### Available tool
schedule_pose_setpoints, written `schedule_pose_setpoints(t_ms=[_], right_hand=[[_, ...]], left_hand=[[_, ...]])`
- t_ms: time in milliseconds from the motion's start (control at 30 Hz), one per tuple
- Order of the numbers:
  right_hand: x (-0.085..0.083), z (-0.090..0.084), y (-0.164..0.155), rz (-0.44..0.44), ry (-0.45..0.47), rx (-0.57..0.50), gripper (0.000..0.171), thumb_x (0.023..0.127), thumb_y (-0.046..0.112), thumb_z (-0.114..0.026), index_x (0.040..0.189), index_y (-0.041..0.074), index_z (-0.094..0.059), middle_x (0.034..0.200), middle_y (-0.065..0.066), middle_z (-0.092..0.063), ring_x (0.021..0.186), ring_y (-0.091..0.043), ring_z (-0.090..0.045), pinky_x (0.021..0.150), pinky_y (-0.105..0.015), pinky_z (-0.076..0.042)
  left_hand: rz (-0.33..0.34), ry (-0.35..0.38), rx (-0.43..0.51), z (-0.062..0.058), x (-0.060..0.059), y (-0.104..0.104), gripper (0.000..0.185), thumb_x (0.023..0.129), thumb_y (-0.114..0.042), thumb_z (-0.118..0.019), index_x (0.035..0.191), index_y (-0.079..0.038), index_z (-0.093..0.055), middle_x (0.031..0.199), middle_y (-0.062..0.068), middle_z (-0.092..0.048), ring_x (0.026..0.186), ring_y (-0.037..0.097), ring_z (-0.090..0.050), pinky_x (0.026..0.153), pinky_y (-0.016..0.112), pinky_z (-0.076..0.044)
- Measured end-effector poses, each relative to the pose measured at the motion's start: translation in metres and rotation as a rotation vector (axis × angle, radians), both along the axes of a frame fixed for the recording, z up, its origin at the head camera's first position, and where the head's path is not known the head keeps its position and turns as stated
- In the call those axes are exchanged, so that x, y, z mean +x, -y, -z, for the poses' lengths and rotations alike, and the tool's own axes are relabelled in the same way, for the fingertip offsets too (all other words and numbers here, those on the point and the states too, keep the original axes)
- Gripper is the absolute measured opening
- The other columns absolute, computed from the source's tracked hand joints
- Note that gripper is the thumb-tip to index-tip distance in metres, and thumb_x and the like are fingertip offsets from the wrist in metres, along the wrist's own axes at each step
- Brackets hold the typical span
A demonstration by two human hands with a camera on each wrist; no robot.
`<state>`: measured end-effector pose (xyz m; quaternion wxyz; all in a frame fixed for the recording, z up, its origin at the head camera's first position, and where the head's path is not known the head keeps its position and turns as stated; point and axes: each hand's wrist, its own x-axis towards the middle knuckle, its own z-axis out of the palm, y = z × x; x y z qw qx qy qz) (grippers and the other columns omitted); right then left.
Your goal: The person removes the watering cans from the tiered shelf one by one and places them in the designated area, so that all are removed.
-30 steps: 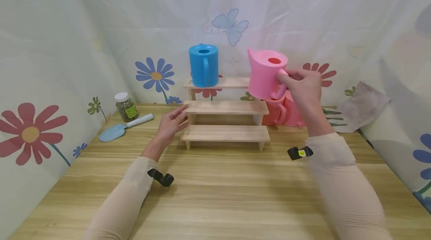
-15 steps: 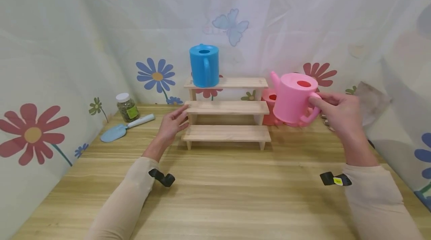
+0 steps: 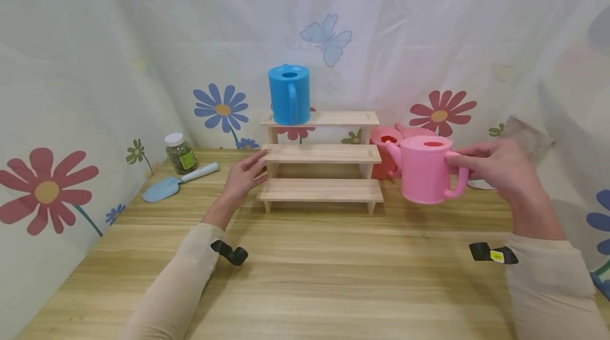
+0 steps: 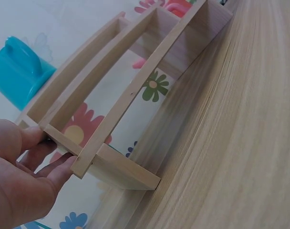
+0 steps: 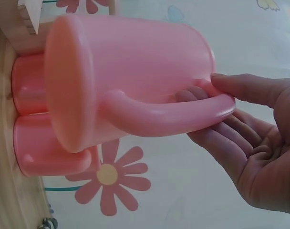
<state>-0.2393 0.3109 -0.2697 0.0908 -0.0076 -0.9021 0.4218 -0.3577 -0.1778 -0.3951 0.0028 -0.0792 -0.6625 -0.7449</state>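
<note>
Tabletop (image 3: 305, 276) of pale wood grain, enclosed on three sides by flower-and-butterfly curtains, carries one three-step wooden shelf (image 3: 320, 153) at 12 o'clock. Count: four watering cans, one blue can (image 3: 288, 93) on the top step, two pink cans (image 3: 387, 145) on the table at 2 o'clock, and one pink watering can (image 3: 425, 169) held upright in the air at 3 o'clock; one lidded jar (image 3: 179, 152) holding dark green matter and one blue trowel (image 3: 176, 181) lie at 10 o'clock. Right hand (image 3: 500, 168) pinches the held can's handle; left hand (image 3: 243, 175), fingers straight, touches the shelf's left end.
</note>
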Motion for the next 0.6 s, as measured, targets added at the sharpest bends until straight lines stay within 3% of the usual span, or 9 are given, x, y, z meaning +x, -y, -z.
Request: schedule_pose_setpoints(t_ms=[200,600], right_hand=[[-0.010,0.010,0.006,-0.071,0.104,0.125,0.066,0.072,0.054,-0.068,0.110,0.000,-0.064,0.095,-0.013,-0.065,0.083,-0.026,-0.059,0.066,-0.033,-0.053],[-0.027,0.032,0.021,-0.084,0.178,0.095,0.056,0.077,0.043,-0.069,0.109,-0.002,-0.063,0.104,-0.017,-0.057,0.084,-0.027,-0.059,0.068,-0.034,-0.054]], left_hand=[[-0.002,0.003,0.007,0.001,-0.001,0.000,0.039,0.093,-0.019,-0.050,0.132,-0.015,-0.048,0.139,0.011,-0.038,0.122,0.033,-0.039,0.096,0.046,-0.037],[0.006,-0.001,-0.003,0.000,-0.001,0.001,0.039,0.094,-0.019,-0.050,0.132,-0.016,-0.048,0.140,0.009,-0.036,0.121,0.031,-0.040,0.095,0.045,-0.038]])
